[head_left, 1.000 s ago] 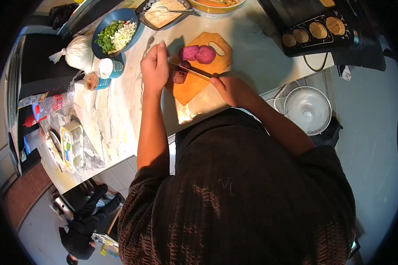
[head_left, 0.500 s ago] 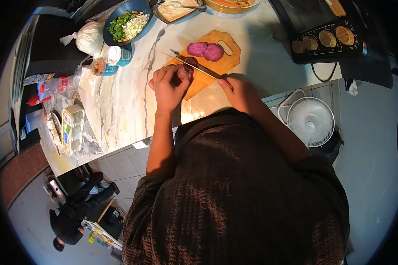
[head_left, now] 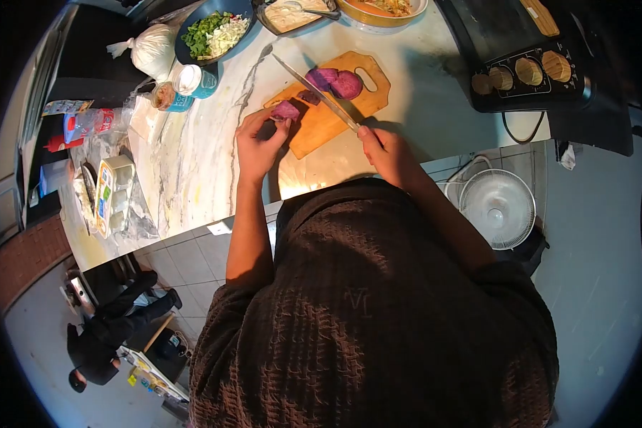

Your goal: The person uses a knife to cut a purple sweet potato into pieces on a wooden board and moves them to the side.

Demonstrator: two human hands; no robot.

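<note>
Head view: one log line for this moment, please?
left hand: holds purple piece | right hand: holds knife | cutting board: more purple slices

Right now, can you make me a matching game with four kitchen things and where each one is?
1. Knife
2. Chopped greens
3. Wooden cutting board
4. Purple chunk

A. Between the fingers of the left hand
B. Flat on the marble-patterned counter
C. In the right hand
D. In the blue bowl

Right pairs: 1-C, 2-D, 3-B, 4-A.
</note>
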